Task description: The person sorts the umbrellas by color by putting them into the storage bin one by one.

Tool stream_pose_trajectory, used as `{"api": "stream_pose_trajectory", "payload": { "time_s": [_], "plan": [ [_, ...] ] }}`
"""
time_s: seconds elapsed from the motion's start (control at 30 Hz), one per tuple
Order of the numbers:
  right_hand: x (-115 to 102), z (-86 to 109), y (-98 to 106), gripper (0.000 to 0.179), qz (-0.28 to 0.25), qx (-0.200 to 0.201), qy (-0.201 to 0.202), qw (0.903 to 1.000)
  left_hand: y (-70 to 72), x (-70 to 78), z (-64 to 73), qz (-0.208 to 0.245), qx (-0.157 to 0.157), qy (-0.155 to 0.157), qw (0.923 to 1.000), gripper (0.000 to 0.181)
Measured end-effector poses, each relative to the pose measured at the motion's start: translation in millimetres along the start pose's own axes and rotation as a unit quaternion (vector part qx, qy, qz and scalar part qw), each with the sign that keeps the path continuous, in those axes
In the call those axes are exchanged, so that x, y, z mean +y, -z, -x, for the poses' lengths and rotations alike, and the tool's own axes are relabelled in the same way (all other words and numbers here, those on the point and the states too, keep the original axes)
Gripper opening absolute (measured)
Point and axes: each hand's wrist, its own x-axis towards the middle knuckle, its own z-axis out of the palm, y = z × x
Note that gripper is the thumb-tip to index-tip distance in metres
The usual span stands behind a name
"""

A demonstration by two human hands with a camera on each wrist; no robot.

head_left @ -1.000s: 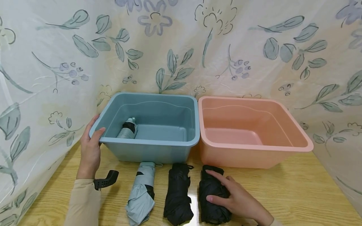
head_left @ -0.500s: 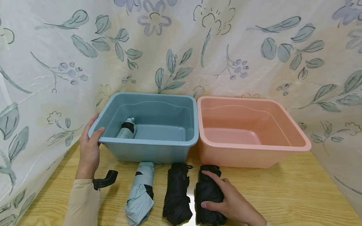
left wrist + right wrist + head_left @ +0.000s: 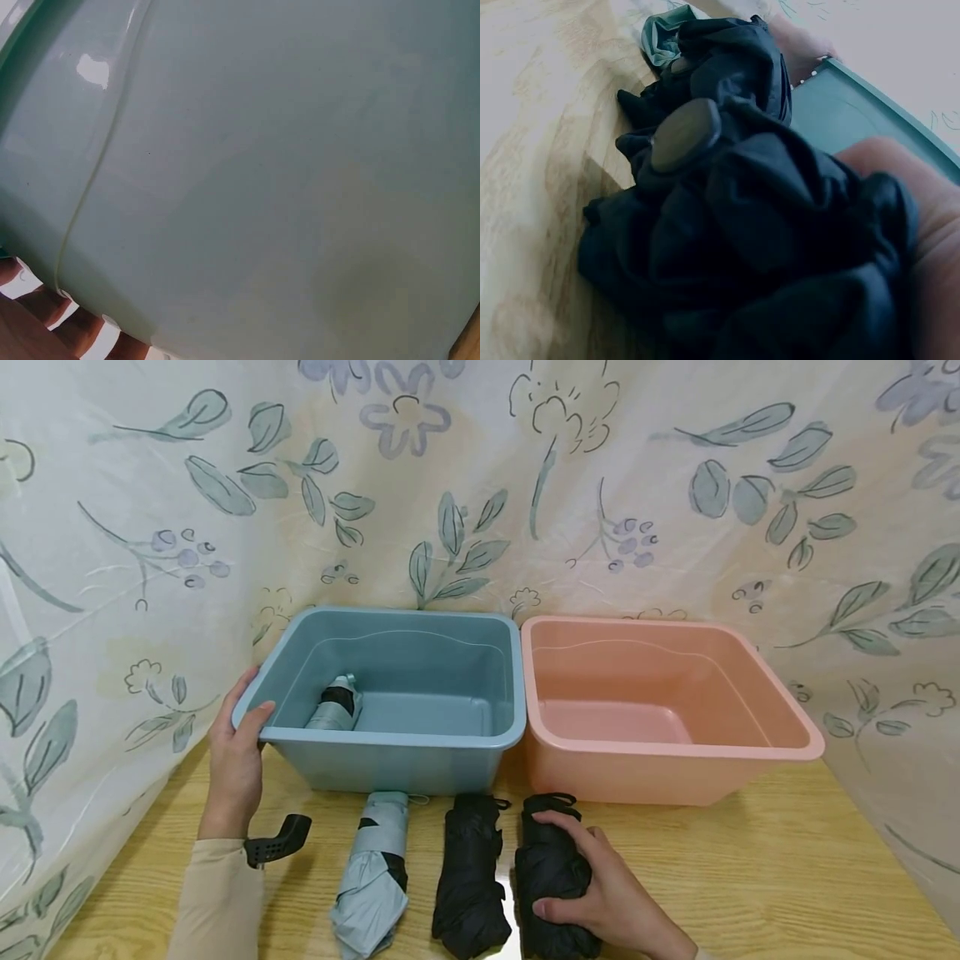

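Note:
My left hand grips the left rim of the blue plastic bin, thumb over the edge; in the left wrist view the bin's wall fills most of the frame. A folded black umbrella lies at the right of a row on the table, and my right hand holds it from its right side, thumb and fingers spread around it. The right wrist view shows that umbrella's gathered fabric up close. To its left lie another folded black umbrella and a pale blue folded umbrella.
Inside the blue bin, at its left end, lies a pale blue umbrella with a black band. A pink bin stands against the blue one on its right. Behind both hangs a floral sheet. The wooden table extends to the right.
The right hand and the right-hand black umbrella have shifted slightly left, nearer the middle umbrella. My left hand keeps its place on the bin's rim.

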Motion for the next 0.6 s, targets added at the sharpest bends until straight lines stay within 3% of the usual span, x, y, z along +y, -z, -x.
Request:
{"api": "stream_pose_trajectory", "payload": {
  "time_s": [0.17, 0.47, 0.6],
  "plan": [
    [3.3, -1.9, -0.5, 0.086, -0.020, 0.004, 0.016, 0.9997, -1.0, 0.2, -0.3, -0.001, -0.001, -0.001, 1.0000, 0.053],
    [3.4, -3.8, 3.0, 0.084, -0.081, -0.032, 0.009, 0.9961, -2.9, 1.0, -1.0, -0.002, 0.000, -0.003, 1.0000, 0.053],
    [3.4, -4.2, 6.0, 0.085, -0.106, -0.035, 0.037, 0.9931, -3.0, 1.2, -0.6, 0.001, 0.004, -0.004, 1.0000, 0.053]
  ]
}}
